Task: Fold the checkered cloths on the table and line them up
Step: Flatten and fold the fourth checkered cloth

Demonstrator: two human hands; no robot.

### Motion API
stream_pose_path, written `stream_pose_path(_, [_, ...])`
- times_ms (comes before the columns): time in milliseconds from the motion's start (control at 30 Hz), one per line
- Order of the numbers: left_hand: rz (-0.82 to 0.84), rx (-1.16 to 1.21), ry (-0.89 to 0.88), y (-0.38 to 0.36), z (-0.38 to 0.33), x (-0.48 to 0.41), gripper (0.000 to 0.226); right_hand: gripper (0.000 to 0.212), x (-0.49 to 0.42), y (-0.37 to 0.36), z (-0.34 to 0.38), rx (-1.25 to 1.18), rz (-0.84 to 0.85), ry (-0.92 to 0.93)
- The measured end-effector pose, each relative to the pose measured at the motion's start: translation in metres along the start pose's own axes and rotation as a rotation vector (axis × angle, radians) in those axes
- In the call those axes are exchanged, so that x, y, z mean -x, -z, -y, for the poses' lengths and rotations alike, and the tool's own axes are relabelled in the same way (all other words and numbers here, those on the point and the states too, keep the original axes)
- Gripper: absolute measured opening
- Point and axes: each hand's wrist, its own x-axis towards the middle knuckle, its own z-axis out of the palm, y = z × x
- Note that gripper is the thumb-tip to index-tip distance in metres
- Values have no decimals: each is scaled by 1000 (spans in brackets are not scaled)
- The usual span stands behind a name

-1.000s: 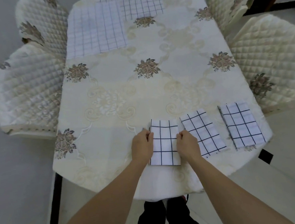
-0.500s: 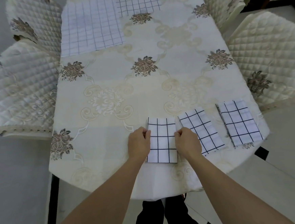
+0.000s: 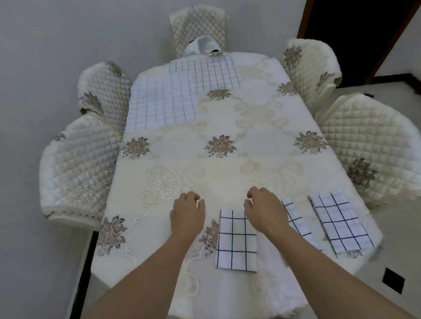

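Three folded white checkered cloths lie in a row near the front edge of the table [image 3: 231, 175]: the left one [image 3: 236, 243], the middle one [image 3: 297, 219] partly hidden by my right forearm, and the right one [image 3: 340, 222]. Two unfolded checkered cloths lie flat at the far end, one at the far left [image 3: 162, 102] and one [image 3: 216, 73] overlapping it at the far middle. My left hand [image 3: 187, 216] hovers left of the row, fingers loosely curled, holding nothing. My right hand [image 3: 265, 210] is over the left cloth's top right corner, also loosely curled and holding nothing.
Quilted cream chairs surround the table: two on the left [image 3: 76, 167], two on the right [image 3: 369, 141], one at the far end [image 3: 198, 32] with a white item [image 3: 201, 45] on its seat. A dark doorway [image 3: 369, 8] is at the back right.
Both hands have let go of the left folded cloth and moved forward and apart. My head has tilted up, so the far end of the table and the end chair have come into view.
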Motion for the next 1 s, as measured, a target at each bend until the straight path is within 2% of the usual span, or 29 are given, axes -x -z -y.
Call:
stream_pose_path(233, [-167,-310,-199,87,-20,-16,38,46,-21,61,64,134,-76,296])
stream_pose_path(367, [-223,-385,-219,121,-13,-15,43,48,-22,72,97,161,-108,406])
stream_pose_path(567, [-297,-430,-148,150,14,10,45,49,-7,69,129,184,-96,553])
stream_pose_path(867, [-389,-461,72,164,40,95,51,52,25,44,159,281,-93,875])
stream_pose_path(1000, [-503,-471,142,164,54,146,40,54,53,24,176,291,-72,1026])
